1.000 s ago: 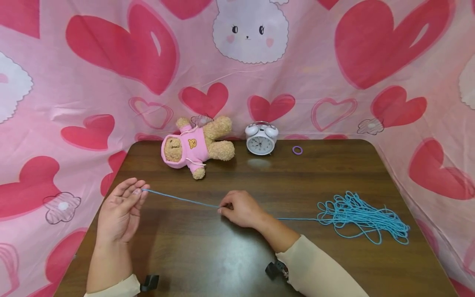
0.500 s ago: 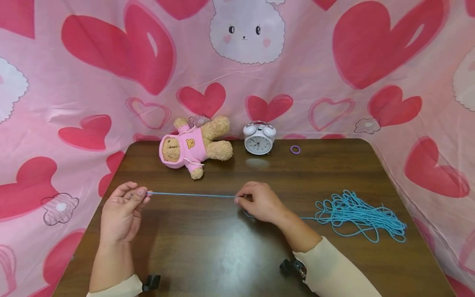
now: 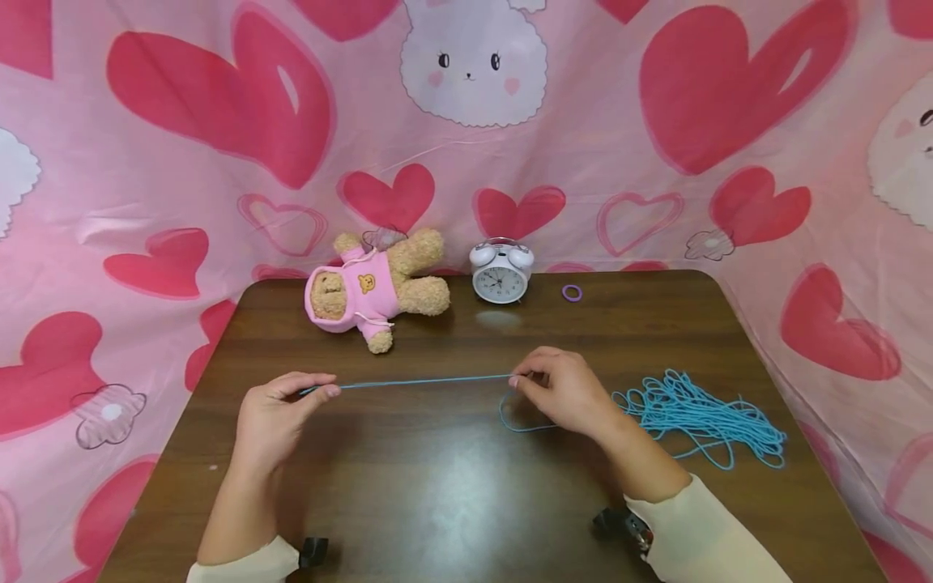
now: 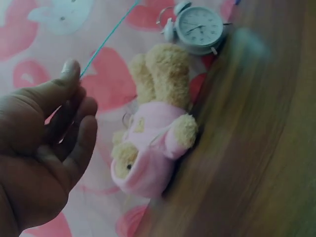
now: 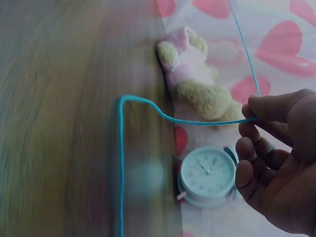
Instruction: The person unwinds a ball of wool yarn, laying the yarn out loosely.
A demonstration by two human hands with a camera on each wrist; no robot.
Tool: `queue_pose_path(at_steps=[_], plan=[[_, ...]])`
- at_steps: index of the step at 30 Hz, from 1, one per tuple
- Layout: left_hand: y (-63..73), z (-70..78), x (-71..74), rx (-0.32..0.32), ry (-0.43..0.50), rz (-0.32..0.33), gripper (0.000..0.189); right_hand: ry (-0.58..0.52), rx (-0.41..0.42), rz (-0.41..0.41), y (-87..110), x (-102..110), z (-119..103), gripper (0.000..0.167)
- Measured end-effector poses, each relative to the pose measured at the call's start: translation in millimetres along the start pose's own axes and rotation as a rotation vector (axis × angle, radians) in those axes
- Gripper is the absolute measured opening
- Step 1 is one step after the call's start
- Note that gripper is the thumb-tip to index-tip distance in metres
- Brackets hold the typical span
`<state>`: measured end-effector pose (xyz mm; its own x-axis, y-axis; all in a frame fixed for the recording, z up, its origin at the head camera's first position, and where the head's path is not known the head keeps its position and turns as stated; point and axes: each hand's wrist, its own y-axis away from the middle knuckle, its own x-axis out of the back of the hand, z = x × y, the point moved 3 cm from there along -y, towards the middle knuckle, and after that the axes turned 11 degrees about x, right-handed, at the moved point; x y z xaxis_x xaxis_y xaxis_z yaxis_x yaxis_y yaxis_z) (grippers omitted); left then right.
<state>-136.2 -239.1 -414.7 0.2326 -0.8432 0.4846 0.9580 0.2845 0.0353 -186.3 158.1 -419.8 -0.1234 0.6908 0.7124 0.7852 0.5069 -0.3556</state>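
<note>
A thin blue cord (image 3: 423,380) stretches nearly straight between both hands above the table. At the left, my left hand (image 3: 273,417) pinches it near its end between thumb and fingers; a short tip shows past the grip. My right hand (image 3: 568,393) pinches the cord farther along with thumb and forefinger. From there a slack loop (image 5: 148,101) drops in the right wrist view and runs toward the loose cord bundle (image 3: 700,413) on the table's right side. Part of that bundle is hidden behind the right forearm.
Toward the back of the brown table (image 3: 408,502) lies a teddy bear (image 3: 375,287) in a pink hoodie. Beside it stands a white alarm clock (image 3: 500,275), then a purple ring (image 3: 572,293). A pink heart-print cloth (image 3: 583,89) hangs behind.
My right hand has moved right and away from me, lengthening the stretch of cord. My left hand has turned palm inward and shifted right. A slack loop now hangs below the right hand.
</note>
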Motion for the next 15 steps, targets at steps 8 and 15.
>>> queue_pose_path(at_steps=[8,15], plan=[[-3.1,16.0,-35.6,-0.261,-0.278,-0.171,0.015,0.052,-0.019,0.048,23.5,34.1,14.6,0.004],[-3.3,29.1,-68.2,-0.386,-0.336,-0.328,0.009,0.040,-0.083,0.115,48.7,59.7,29.5,0.006]])
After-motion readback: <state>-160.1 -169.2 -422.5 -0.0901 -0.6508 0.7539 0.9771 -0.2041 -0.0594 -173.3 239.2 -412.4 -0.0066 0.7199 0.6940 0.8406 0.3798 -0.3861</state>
